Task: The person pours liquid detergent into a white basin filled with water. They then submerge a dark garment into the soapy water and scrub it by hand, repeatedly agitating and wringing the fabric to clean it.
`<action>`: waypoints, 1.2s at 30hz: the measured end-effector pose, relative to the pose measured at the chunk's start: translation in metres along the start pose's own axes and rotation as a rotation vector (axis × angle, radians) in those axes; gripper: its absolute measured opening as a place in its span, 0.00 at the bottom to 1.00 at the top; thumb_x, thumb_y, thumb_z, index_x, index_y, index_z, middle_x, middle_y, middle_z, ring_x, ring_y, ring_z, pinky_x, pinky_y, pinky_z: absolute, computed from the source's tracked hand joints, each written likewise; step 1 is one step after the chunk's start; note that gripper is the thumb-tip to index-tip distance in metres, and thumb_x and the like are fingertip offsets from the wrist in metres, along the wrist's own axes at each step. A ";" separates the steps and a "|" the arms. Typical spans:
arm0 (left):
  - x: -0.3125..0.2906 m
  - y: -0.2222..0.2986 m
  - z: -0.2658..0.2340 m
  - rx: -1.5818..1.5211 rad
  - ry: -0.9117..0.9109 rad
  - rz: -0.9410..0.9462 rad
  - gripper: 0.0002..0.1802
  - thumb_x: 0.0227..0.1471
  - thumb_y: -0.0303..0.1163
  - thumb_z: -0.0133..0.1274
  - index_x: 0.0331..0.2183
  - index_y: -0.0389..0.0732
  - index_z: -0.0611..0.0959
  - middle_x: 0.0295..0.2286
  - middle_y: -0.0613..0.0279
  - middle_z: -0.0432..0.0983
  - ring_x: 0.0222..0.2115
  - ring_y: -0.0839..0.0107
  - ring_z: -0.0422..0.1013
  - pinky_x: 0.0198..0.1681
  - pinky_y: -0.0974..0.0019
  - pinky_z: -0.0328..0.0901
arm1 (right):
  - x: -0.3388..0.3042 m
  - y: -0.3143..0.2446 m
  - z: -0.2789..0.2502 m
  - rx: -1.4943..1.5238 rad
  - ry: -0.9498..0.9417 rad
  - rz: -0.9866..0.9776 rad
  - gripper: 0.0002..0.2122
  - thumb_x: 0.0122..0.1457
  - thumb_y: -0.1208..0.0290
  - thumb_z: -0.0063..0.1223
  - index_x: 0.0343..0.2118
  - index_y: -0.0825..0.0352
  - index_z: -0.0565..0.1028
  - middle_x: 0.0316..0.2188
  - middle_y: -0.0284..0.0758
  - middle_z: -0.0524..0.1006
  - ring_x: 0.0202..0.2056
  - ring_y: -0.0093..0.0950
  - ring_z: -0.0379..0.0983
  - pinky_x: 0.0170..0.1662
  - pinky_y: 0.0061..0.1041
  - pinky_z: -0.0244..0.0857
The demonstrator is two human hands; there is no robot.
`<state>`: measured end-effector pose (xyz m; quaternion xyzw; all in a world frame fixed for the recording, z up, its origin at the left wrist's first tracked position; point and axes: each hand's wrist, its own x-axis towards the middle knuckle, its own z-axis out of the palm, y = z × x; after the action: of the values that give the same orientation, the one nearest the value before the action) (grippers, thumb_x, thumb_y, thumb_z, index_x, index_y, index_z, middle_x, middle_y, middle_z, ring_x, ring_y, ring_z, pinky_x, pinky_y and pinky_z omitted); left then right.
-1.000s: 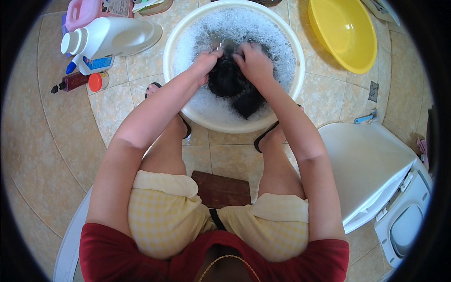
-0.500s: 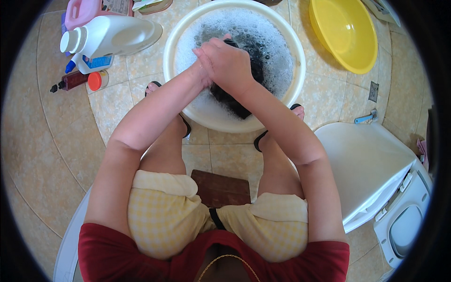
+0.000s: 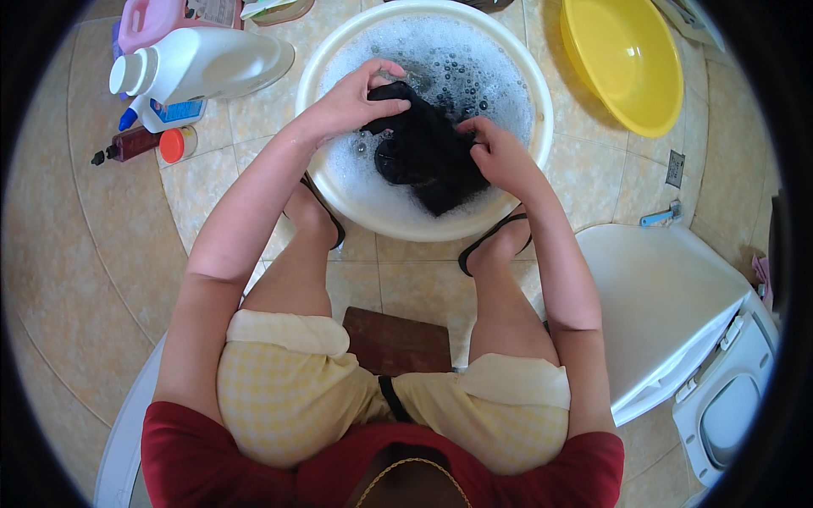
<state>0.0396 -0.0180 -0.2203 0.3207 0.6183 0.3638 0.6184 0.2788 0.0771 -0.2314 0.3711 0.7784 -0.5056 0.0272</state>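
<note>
Toward twelve o'clock, saw limp, crumpled black cloth lying partly above fine-bubbled white foam inside a round cream tub, with a smooth, glossy yellow basin well apart between one and two o'clock. Saw the left hand half open, gripping the cloth's eleven-o'clock edge between thumb and fingers, and the right hand curled, pinching its two-o'clock side.

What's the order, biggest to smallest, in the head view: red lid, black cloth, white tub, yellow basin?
1. White tub
2. Yellow basin and black cloth: too alike to rank
3. Red lid
</note>
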 end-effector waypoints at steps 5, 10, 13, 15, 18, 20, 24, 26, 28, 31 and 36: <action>-0.002 0.034 0.019 0.159 -0.099 0.096 0.24 0.43 0.26 0.59 0.45 0.43 0.71 0.37 0.64 0.69 0.36 0.78 0.67 0.38 0.73 0.65 | 0.015 -0.031 -0.013 0.061 0.321 -0.350 0.11 0.54 0.70 0.53 0.39 0.68 0.72 0.27 0.38 0.75 0.31 0.28 0.72 0.39 0.25 0.65; 0.001 0.034 0.022 0.157 -0.009 0.192 0.25 0.44 0.25 0.58 0.46 0.42 0.72 0.37 0.66 0.71 0.34 0.80 0.68 0.35 0.76 0.66 | 0.021 -0.042 -0.012 0.131 0.141 -0.065 0.13 0.52 0.66 0.58 0.36 0.68 0.73 0.25 0.38 0.76 0.29 0.27 0.73 0.35 0.24 0.66; 0.006 0.024 0.010 -0.091 0.062 -0.054 0.20 0.46 0.26 0.57 0.44 0.39 0.74 0.31 0.71 0.76 0.32 0.84 0.70 0.34 0.77 0.65 | 0.030 -0.022 -0.013 0.322 0.266 -0.020 0.12 0.53 0.66 0.58 0.33 0.69 0.72 0.23 0.31 0.75 0.26 0.20 0.69 0.34 0.20 0.64; 0.014 0.007 0.005 -0.131 0.048 -0.086 0.18 0.47 0.28 0.57 0.43 0.39 0.75 0.31 0.70 0.77 0.32 0.84 0.71 0.33 0.78 0.65 | 0.034 -0.009 -0.009 0.366 0.385 -0.064 0.13 0.54 0.64 0.57 0.33 0.69 0.71 0.25 0.29 0.73 0.25 0.16 0.65 0.33 0.18 0.63; 0.016 0.002 0.008 -0.318 0.111 -0.101 0.18 0.48 0.32 0.58 0.42 0.39 0.75 0.32 0.67 0.76 0.31 0.82 0.71 0.33 0.78 0.65 | 0.043 0.004 -0.003 0.286 0.398 0.038 0.15 0.54 0.61 0.56 0.37 0.69 0.70 0.29 0.35 0.75 0.26 0.22 0.69 0.34 0.22 0.65; 0.022 -0.004 0.012 -0.525 0.234 -0.139 0.20 0.48 0.33 0.58 0.44 0.40 0.74 0.31 0.67 0.75 0.30 0.81 0.70 0.33 0.76 0.65 | 0.048 -0.003 0.002 0.191 0.380 0.076 0.17 0.54 0.60 0.55 0.39 0.68 0.69 0.31 0.40 0.75 0.29 0.31 0.73 0.36 0.28 0.66; 0.028 -0.027 0.045 -0.617 0.194 -0.142 0.18 0.53 0.32 0.52 0.47 0.43 0.73 0.30 0.64 0.74 0.32 0.77 0.70 0.30 0.75 0.66 | 0.056 0.002 0.039 -0.049 0.446 -0.150 0.18 0.54 0.61 0.53 0.44 0.67 0.67 0.34 0.48 0.75 0.36 0.46 0.73 0.39 0.38 0.66; 0.032 -0.035 0.041 -0.397 0.202 -0.292 0.18 0.54 0.34 0.50 0.47 0.41 0.72 0.31 0.59 0.74 0.32 0.72 0.70 0.31 0.70 0.67 | 0.056 0.009 0.046 -0.135 0.302 -0.063 0.18 0.53 0.66 0.52 0.46 0.65 0.66 0.34 0.48 0.75 0.37 0.47 0.72 0.39 0.41 0.66; 0.050 -0.077 0.030 -0.313 0.278 -0.278 0.19 0.53 0.34 0.49 0.47 0.40 0.72 0.32 0.57 0.74 0.32 0.69 0.70 0.32 0.66 0.68 | 0.064 0.025 0.055 -0.234 0.255 -0.085 0.18 0.52 0.67 0.52 0.46 0.65 0.66 0.34 0.48 0.75 0.37 0.46 0.72 0.39 0.41 0.66; 0.038 -0.030 0.052 -0.516 0.406 -0.376 0.17 0.51 0.33 0.49 0.43 0.37 0.74 0.32 0.56 0.74 0.33 0.66 0.71 0.37 0.64 0.67 | 0.057 0.005 0.049 -0.233 0.346 -0.107 0.16 0.51 0.68 0.52 0.42 0.62 0.66 0.29 0.45 0.73 0.33 0.48 0.71 0.37 0.41 0.66; 0.050 -0.063 0.050 -0.974 0.064 -0.156 0.16 0.56 0.41 0.45 0.42 0.42 0.72 0.31 0.60 0.72 0.33 0.68 0.70 0.34 0.64 0.67 | 0.032 -0.064 0.045 -0.057 0.367 -0.182 0.07 0.51 0.65 0.53 0.29 0.63 0.71 0.25 0.35 0.71 0.30 0.39 0.72 0.33 0.34 0.66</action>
<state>0.0914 -0.0063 -0.2992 -0.0641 0.4173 0.5727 0.7027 0.2023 0.0448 -0.2174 0.3840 0.8147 -0.4076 -0.1504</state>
